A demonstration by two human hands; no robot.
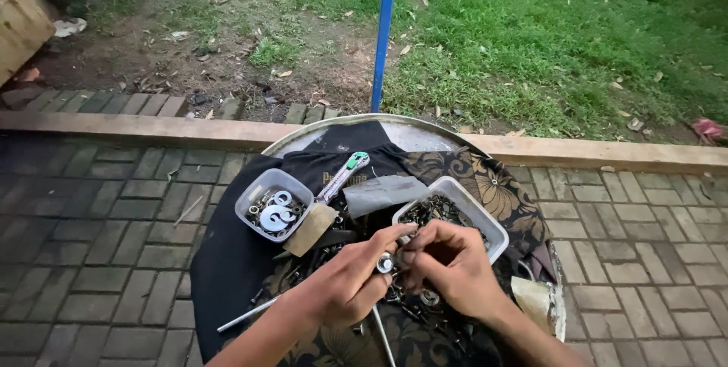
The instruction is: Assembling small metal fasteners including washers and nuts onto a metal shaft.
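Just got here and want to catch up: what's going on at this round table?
A person's left hand pinches a small silver nut, and the right hand meets it at the fingertips. Below them, loose dark hardware lies on a cloth-covered round table. Nearby stand a tub of washers and a tub of dark screws.

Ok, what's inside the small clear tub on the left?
The small clear tub holds silver washers and small metal bits. What lies beneath them is covered.

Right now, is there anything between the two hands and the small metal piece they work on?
Nothing visible: the left hand and the right hand both already touch the small metal piece.
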